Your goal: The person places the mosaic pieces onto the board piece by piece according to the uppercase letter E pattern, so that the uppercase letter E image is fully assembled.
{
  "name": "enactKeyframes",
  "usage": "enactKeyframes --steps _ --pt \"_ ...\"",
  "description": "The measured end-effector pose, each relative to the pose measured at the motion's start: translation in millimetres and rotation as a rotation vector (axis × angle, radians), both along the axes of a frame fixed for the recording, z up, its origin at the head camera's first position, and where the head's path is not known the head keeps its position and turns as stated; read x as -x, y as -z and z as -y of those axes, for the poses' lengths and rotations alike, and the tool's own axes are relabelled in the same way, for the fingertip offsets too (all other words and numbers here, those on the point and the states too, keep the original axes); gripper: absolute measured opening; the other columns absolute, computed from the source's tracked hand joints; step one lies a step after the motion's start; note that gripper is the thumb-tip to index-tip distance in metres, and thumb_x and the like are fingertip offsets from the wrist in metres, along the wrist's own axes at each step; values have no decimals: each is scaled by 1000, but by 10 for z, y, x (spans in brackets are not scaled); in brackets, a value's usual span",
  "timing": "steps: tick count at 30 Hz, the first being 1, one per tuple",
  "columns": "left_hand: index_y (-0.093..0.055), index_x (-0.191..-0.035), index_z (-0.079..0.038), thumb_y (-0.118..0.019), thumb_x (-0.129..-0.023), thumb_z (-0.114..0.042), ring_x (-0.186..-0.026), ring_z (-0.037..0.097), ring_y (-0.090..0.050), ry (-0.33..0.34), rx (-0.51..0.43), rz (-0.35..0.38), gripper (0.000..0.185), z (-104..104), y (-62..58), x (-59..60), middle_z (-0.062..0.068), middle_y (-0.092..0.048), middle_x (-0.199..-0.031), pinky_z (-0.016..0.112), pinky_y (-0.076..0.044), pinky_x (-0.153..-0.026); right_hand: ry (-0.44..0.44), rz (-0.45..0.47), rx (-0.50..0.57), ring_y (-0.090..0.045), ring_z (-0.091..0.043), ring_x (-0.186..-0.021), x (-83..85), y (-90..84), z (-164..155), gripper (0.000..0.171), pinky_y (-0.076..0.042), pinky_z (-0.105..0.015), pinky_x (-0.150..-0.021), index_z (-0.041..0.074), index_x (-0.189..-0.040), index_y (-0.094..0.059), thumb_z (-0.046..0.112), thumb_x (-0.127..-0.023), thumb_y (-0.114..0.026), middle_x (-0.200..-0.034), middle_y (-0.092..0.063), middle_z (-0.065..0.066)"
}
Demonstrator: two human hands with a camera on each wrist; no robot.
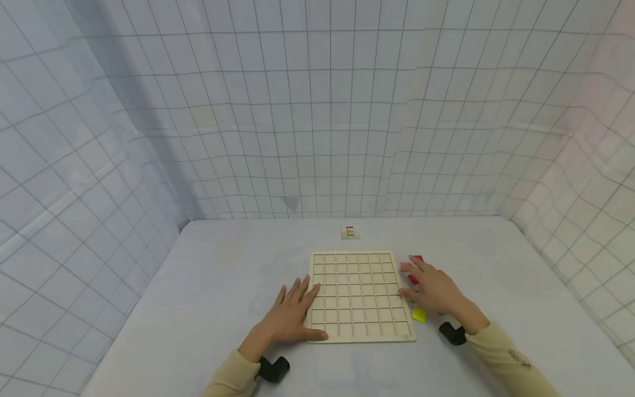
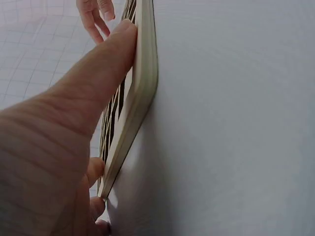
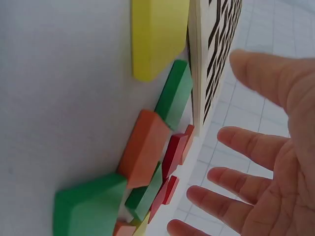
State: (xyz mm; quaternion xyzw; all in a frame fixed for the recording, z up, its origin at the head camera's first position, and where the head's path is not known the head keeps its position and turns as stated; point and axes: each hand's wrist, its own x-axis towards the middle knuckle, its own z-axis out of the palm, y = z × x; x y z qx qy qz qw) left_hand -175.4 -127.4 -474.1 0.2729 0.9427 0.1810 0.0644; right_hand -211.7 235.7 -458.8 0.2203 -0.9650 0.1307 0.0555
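A pale wooden grid board (image 1: 358, 298) with rows of square cells lies flat on the table. My left hand (image 1: 290, 317) rests on its left edge, thumb over the near corner and fingers spread along the side. My right hand (image 1: 434, 289) hovers palm down over the coloured blocks beside the board's right edge, its fingers spread and holding nothing. In the right wrist view those blocks include a yellow block (image 3: 160, 37), an orange block (image 3: 144, 145), a large green block (image 3: 91, 201) and a dark red block (image 3: 173, 152). From the head view, the hand hides most of them.
Behind the board lies a small card (image 1: 350, 231) with a coloured grid pattern. A white table (image 1: 233, 275) carries everything, and white cloth with dark grid lines (image 1: 317, 110) hangs at the back and sides. Each wrist bears a black camera mount (image 1: 274, 369).
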Motion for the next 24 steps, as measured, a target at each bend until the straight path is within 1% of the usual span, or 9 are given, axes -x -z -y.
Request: enactKeyframes --steps 5,7,10,12,15,20,24 --pt "-22 -152 -11 -60 -74 -73 -141 37 -6 -25 -11 -33 106 15 130 8 19 -12 -155 59 -4 -109 52 -1 30 -52 -43 -111 128 -18 -52 39 -48 -55 -81 0 -122 -62 20 -89 -67 -127 -52 -26" --pt "-22 -152 -12 -58 -74 -74 -142 35 -5 -33 -20 -48 106 18 185 5 17 -12 -155 58 -2 -109 68 -12 34 -55 -41 -105 190 -24 -76 34 -51 -51 -76 -4 -119 -63 14 -90 -65 -121 -55 -24" --pt "-22 -152 -13 -57 -74 -76 -142 34 -5 -41 -47 -69 106 21 240 -6 15 -12 -156 57 -1 -110 113 -8 40 -57 -37 -97 288 -30 -117 30 -52 -46 -71 -4 -117 -63 8 -90 -64 -113 -57 -22" --pt "-24 -152 -14 -57 -73 -76 -142 33 -6 -44 -67 -88 105 27 261 -11 14 -13 -156 56 -1 -110 151 17 39 -57 -37 -95 346 -36 -139 31 -53 -45 -70 -4 -118 -63 7 -89 -63 -111 -57 -23" --pt "-29 -151 -18 -58 -74 -74 -142 31 -10 -54 -95 -111 100 47 279 -12 11 -17 -156 55 -3 -111 190 72 24 -56 -38 -95 399 -50 -160 33 -52 -48 -71 -6 -119 -61 8 -89 -63 -110 -55 -26" --pt "-39 -147 -21 -60 -75 -71 -142 28 -15 -66 -143 -145 90 76 307 6 7 -24 -154 52 -6 -111 201 124 -3 -54 -40 -95 427 -58 -173 35 -52 -49 -67 -5 -120 -61 14 -90 -64 -109 -55 -28" --pt "-42 -145 -22 -60 -76 -71 -140 29 -19 -67 -162 -191 87 75 336 39 8 -29 -152 51 -9 -111 211 149 -27 -54 -35 -90 477 -61 -190 36 -52 -43 -61 -2 -120 -62 17 -90 -65 -107 -56 -25"
